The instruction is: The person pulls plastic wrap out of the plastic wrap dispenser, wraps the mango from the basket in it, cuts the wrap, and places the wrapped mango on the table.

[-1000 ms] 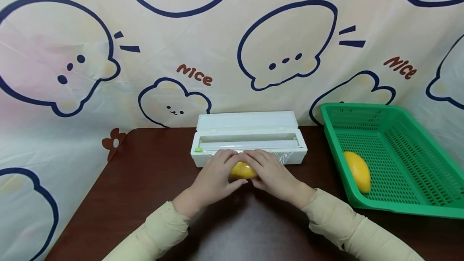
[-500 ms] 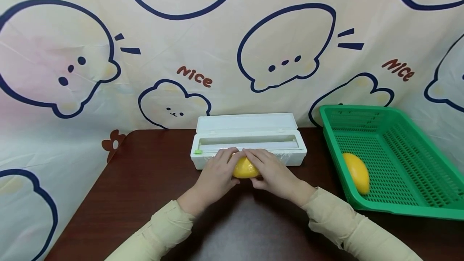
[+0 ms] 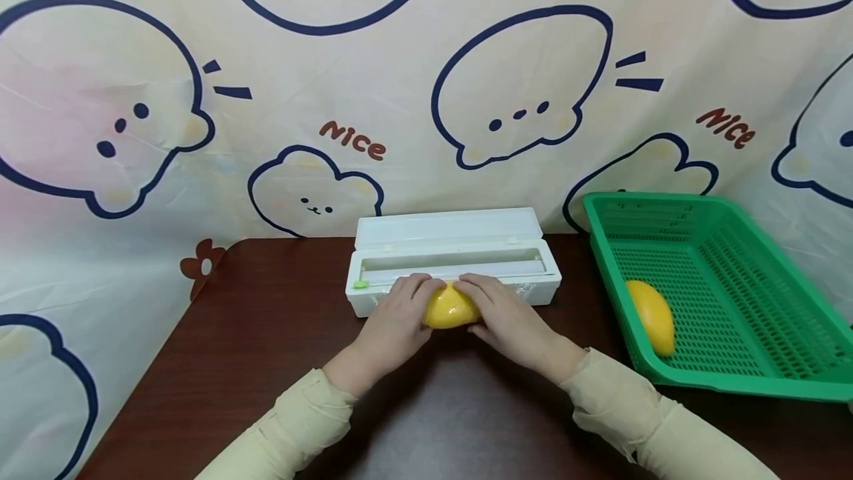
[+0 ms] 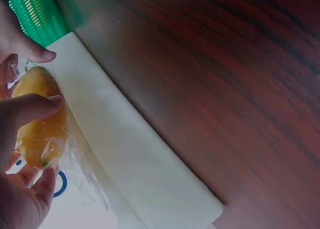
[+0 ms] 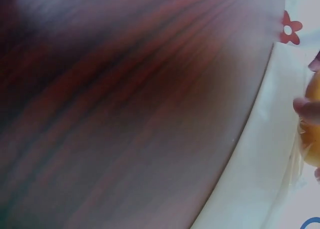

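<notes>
A yellow mango (image 3: 451,308) is held between both hands just in front of a white cling film dispenser (image 3: 448,227). My left hand (image 3: 393,323) grips its left end; in the left wrist view the thumb lies over the mango (image 4: 42,124) and fingers curl under it. My right hand (image 3: 509,324) holds the right end, fingertips on its top. Clear cling film (image 4: 82,164) covers the mango and stretches back to the dispenser (image 4: 120,119). In the right wrist view, part of the mango (image 5: 311,144) shows at the right edge.
The dispenser's lid stands raised, with a film roll (image 3: 460,270) inside and a green slider (image 3: 360,284) at its left. To the right, a green basket (image 3: 746,384) holds a second mango (image 3: 651,317). A printed cloth (image 3: 400,95) hangs behind the dark wooden table (image 3: 286,332).
The hands have drawn slightly apart and their fingers have shifted on the mango, so more of its yellow surface shows. The basket and second mango have stayed in place.
</notes>
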Action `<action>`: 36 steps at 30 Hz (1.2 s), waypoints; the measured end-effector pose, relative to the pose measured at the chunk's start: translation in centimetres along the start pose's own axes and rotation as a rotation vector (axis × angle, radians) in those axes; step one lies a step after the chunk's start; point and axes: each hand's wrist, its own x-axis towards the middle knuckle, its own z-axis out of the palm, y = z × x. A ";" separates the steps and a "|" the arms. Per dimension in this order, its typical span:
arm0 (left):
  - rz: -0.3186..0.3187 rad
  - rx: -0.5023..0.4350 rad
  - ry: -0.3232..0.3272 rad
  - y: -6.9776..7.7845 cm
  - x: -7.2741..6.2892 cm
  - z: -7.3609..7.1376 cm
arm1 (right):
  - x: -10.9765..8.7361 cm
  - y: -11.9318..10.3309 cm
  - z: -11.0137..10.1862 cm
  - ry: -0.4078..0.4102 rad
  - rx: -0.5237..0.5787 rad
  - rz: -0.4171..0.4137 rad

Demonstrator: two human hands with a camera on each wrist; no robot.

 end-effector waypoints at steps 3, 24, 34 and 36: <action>-0.024 -0.031 -0.011 -0.1 -0.1 -0.2 | 0.2 0.2 0.2 0.031 -0.029 -0.012; -0.046 -0.110 0.000 -0.7 -0.8 -0.2 | 0.1 0.5 0.2 0.143 -0.116 -0.041; -0.011 -0.108 0.029 -0.8 -0.9 -0.1 | -0.6 0.1 0.4 0.110 -0.007 0.038; -0.001 -0.095 0.037 -0.8 -0.9 -0.1 | -0.6 0.1 0.5 0.116 -0.009 0.038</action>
